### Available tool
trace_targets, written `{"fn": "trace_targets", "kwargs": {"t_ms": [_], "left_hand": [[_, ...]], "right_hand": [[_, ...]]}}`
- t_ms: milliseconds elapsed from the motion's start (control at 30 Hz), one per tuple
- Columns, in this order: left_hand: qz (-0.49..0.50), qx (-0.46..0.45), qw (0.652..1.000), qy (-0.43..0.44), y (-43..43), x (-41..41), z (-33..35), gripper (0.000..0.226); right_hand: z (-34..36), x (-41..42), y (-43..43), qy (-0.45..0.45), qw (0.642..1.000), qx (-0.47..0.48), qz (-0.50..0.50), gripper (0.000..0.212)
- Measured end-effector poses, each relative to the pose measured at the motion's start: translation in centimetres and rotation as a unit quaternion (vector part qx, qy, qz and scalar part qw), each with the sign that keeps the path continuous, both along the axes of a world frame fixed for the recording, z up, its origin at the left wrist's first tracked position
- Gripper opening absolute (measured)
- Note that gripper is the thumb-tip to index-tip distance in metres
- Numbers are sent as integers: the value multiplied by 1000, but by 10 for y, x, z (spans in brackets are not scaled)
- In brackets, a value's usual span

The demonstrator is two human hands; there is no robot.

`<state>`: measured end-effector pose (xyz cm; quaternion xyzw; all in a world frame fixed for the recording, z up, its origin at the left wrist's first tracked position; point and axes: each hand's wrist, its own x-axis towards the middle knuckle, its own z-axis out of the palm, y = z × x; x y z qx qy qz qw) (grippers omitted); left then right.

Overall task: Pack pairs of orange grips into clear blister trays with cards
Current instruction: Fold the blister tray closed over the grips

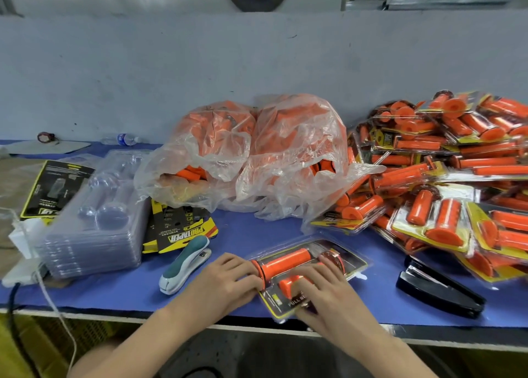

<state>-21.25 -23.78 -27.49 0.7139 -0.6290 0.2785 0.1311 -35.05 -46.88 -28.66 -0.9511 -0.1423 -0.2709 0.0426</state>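
Note:
A clear blister tray (353, 259) with a black and yellow card lies on the blue table near the front edge. Two orange grips are in it: one (285, 262) along its far side, the other (285, 286) partly under my right hand. My left hand (225, 280) rests on the tray's left end with fingers extended against the grip's flange. My right hand (323, 292) presses flat on top of the tray, fingers spread over the near grip and card.
A stack of empty clear trays (94, 229) and loose cards (177, 229) sit at left. Two plastic bags of orange grips (257, 155) stand behind. Several packed blisters (445, 177) pile at right. A teal stapler (185, 263) and a black stapler (440, 289) flank the tray.

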Motion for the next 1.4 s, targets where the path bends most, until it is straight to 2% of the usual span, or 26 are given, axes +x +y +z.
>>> {"fn": "trace_targets", "kwargs": {"t_ms": [133, 367, 533, 667, 800, 1167, 1267, 1400], "left_hand": [[-17, -3, 1000, 12, -2, -9, -5, 9], [-3, 14, 1000, 1, -2, -6, 1, 9], [-4, 10, 1000, -7, -5, -6, 4, 10], [4, -7, 1000, -16, -5, -3, 2, 14], [18, -2, 999, -46, -6, 4, -1, 25], [74, 39, 993, -85, 4, 30, -1, 23], [89, 43, 991, -86, 4, 26, 3, 12], [65, 23, 996, -56, 2, 9, 0, 22]], "right_hand": [[-4, 1, 19, 22, 999, -42, 24, 36], [-4, -1, 20, 24, 998, -39, 48, 42], [-9, 0, 17, 20, 998, -35, 48, 36], [-12, 1, 14, 5, 998, -14, 58, 14], [-12, 3, 13, -7, 998, -2, 58, 13], [-10, 7, 20, -22, 998, 12, 51, 16], [-9, 5, 26, -21, 999, 4, 34, 20], [-10, 6, 36, -31, 999, 3, 14, 19]]}}
